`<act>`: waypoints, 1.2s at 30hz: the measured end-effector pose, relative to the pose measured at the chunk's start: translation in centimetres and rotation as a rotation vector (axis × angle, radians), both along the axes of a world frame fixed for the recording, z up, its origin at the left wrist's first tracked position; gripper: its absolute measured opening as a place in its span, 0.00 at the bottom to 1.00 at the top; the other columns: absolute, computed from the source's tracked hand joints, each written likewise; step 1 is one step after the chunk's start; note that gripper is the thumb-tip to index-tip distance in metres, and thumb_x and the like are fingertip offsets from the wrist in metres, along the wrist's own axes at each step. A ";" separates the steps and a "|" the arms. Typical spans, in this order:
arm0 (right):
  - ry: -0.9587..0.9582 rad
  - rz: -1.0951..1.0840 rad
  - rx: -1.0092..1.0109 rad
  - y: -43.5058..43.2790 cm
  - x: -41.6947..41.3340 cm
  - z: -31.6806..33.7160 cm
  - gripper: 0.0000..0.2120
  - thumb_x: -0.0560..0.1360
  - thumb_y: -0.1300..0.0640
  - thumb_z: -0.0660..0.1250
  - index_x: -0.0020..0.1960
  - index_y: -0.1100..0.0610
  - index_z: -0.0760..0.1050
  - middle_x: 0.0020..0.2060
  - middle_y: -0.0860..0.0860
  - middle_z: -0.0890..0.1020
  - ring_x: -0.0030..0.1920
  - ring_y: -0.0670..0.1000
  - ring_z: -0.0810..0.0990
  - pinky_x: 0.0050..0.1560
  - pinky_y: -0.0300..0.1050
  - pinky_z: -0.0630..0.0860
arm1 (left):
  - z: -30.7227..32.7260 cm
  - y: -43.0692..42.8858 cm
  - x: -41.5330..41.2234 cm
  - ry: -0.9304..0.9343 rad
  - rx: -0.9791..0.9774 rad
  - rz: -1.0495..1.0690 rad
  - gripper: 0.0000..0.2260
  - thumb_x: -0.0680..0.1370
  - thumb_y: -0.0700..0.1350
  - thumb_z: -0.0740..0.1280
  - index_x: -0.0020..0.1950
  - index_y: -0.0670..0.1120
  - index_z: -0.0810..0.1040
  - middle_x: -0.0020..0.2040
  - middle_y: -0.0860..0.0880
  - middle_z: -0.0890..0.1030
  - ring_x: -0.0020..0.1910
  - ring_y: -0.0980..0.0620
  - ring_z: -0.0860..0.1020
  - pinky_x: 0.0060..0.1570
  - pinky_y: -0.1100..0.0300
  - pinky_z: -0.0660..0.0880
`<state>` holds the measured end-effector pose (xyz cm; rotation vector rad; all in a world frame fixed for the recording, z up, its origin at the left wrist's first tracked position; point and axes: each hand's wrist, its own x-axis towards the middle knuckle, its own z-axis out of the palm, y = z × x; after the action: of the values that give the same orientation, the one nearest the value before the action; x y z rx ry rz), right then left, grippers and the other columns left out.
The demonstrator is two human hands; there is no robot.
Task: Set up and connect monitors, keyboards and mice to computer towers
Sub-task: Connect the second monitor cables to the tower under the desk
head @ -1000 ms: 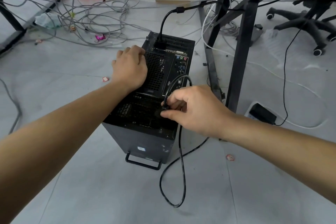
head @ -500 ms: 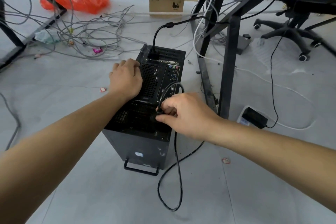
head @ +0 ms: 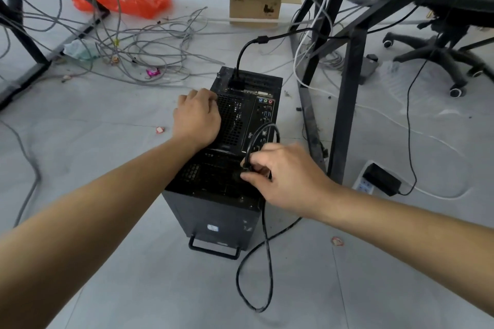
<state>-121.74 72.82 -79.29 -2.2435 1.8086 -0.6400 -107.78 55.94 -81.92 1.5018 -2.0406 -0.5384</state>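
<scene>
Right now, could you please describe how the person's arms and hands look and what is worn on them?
Both forearms are bare as far as the frame edge, and no sleeves show. The left hand and right hand wear no gloves. No watch, ring or wristband is visible on either.

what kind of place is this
Probably an office or computer room mid-setup: a computer tower sits on the bare floor, loose grey cables sprawl beside black metal desk frames, and a wheeled office chair base stands far right.
</scene>
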 end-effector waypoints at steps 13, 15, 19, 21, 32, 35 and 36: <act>-0.308 -0.126 -0.031 2.0 -2.3 -0.4 0.13 0.78 0.46 0.68 0.60 0.50 0.81 0.45 0.42 0.82 0.46 0.42 0.80 0.46 0.32 0.74 | 0.6 0.0 -0.3 0.026 -0.046 0.015 0.14 0.82 0.43 0.57 0.64 0.44 0.76 0.63 0.42 0.77 0.64 0.39 0.70 0.63 0.45 0.68; -0.394 -0.221 -0.090 2.3 -4.9 -1.5 0.12 0.79 0.47 0.67 0.59 0.50 0.82 0.46 0.42 0.84 0.47 0.42 0.82 0.48 0.34 0.76 | 1.8 -0.2 -0.9 0.117 -0.100 -0.001 0.13 0.82 0.42 0.58 0.63 0.44 0.77 0.60 0.42 0.79 0.62 0.40 0.73 0.62 0.46 0.70; -0.342 -0.509 0.015 2.8 -11.7 -5.3 0.12 0.80 0.52 0.67 0.60 0.54 0.81 0.51 0.47 0.85 0.52 0.46 0.82 0.57 0.46 0.78 | 6.8 2.0 -4.2 0.368 -0.269 -0.163 0.13 0.80 0.42 0.57 0.60 0.44 0.78 0.54 0.45 0.80 0.56 0.44 0.76 0.59 0.46 0.73; -0.256 -0.633 0.157 3.3 -15.1 -6.8 0.12 0.81 0.52 0.65 0.61 0.54 0.80 0.50 0.47 0.83 0.50 0.47 0.80 0.52 0.40 0.74 | 9.1 5.0 -6.6 0.472 -0.387 -0.295 0.12 0.81 0.40 0.58 0.59 0.42 0.78 0.53 0.46 0.79 0.54 0.47 0.76 0.57 0.55 0.73; 0.199 -0.634 0.756 7.3 -26.4 -9.4 0.13 0.81 0.50 0.62 0.59 0.54 0.81 0.61 0.51 0.80 0.63 0.55 0.77 0.60 0.44 0.71 | -3.1 17.4 -17.8 0.251 0.091 -0.590 0.11 0.82 0.41 0.60 0.63 0.43 0.76 0.57 0.45 0.77 0.57 0.45 0.73 0.58 0.49 0.73; 0.091 -0.694 0.776 8.4 -28.4 -10.7 0.12 0.80 0.51 0.65 0.55 0.57 0.82 0.53 0.54 0.84 0.54 0.55 0.82 0.55 0.44 0.76 | -8.4 17.1 -19.0 -0.002 0.289 -0.444 0.12 0.82 0.44 0.59 0.65 0.44 0.73 0.61 0.43 0.74 0.61 0.44 0.71 0.61 0.49 0.71; 0.012 -0.723 0.798 8.7 -28.7 -11.4 0.11 0.79 0.53 0.66 0.53 0.58 0.82 0.49 0.55 0.85 0.50 0.55 0.83 0.51 0.45 0.78 | -10.0 16.9 -19.2 -0.083 0.349 -0.393 0.12 0.82 0.46 0.59 0.65 0.45 0.72 0.62 0.43 0.74 0.62 0.43 0.70 0.61 0.49 0.70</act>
<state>-150.49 81.49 -90.74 -1.0796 2.3110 0.0486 -126.93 72.89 -91.92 1.3221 -2.4178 -1.0478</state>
